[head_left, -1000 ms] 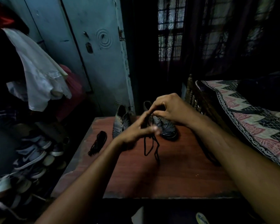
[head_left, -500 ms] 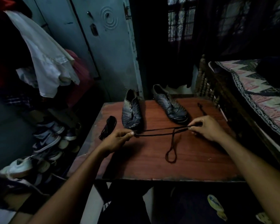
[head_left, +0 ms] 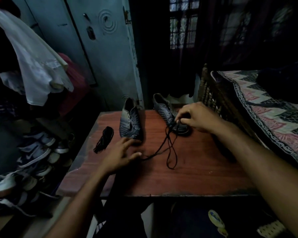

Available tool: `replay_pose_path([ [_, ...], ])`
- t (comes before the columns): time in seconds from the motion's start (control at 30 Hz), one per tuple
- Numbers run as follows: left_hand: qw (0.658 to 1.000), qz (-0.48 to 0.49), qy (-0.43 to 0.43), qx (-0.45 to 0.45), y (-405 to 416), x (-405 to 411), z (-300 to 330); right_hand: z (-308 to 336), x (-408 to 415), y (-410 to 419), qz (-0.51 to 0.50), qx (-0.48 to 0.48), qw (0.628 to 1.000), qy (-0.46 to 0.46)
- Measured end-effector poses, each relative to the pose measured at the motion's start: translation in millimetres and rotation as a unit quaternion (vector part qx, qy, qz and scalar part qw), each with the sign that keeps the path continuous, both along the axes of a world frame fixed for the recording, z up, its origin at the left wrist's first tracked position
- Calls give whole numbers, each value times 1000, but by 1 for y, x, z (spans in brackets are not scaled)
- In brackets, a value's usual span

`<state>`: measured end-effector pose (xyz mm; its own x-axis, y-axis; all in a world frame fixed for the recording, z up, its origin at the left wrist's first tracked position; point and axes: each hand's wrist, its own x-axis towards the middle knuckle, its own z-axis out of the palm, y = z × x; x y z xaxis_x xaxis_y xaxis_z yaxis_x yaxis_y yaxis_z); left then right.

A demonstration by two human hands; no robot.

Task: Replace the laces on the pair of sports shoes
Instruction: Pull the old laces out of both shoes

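a home bedroom: patterned bed (head_left: 272, 117), hanging clothes (head_left: 36, 66), shoe pile (head_left: 33, 155)

Two shoes stand side by side at the far edge of a table (head_left: 196, 177), the left shoe (head_left: 130, 123) apart from the right shoe (head_left: 165, 112). A bundled lace (head_left: 104, 139) lies left of them; a loose lace (head_left: 169, 148) trails nearer from the right shoe.

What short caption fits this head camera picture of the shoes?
Right hand pinches a black lace at the right shoe on a wooden table; left hand rests near the left shoe.

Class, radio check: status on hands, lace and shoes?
Right hand pinching black lace at right shoe. Left hand open, touching lace. Left shoe unlaced.
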<state>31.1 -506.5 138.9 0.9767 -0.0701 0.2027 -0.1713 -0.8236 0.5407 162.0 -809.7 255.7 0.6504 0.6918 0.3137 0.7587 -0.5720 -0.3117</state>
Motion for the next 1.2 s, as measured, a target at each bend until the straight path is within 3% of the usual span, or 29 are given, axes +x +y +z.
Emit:
replay_pose_path([
  [0.03, 998, 19, -54, -5, -16, 1, 1, 12, -1, 5, 12, -9, 1000, -8],
  [0.1, 981, 53, -120, -143, -62, 4, 10, 32, -1, 16, 32, -23, 999, -19],
  [0.17, 952, 82, -150, -253, -109, 14, 23, 48, -3, 26, 35, -40, 998, -25],
  [0.27, 921, 119, -178, -325, -151, 39, 38, 64, -8, 35, 43, -61, 997, -20],
  [0.4, 925, 129, -167, -315, -156, 65, 27, 80, -8, 31, 40, -67, 996, -34],
  [0.57, 896, 88, -131, -414, -131, 45, 2, 97, 10, 8, 10, -54, 997, -45],
  [0.73, 913, 86, -85, -389, -88, 25, -7, 85, 26, -7, 11, -58, 998, 10],
  [0.93, 902, 65, -69, -421, -57, 17, -4, 54, 38, -16, 2, 31, 993, 116],
  [1.03, 886, 64, -61, -454, -50, 19, -8, 52, 36, -15, 8, 59, 990, 124],
  [1.1, 882, 74, -50, -463, -47, 20, -14, 59, 33, -13, 3, 39, 992, 116],
  [1.2, 907, 127, -59, -396, -45, 19, -13, 82, 26, -4, 6, -37, 998, 45],
])
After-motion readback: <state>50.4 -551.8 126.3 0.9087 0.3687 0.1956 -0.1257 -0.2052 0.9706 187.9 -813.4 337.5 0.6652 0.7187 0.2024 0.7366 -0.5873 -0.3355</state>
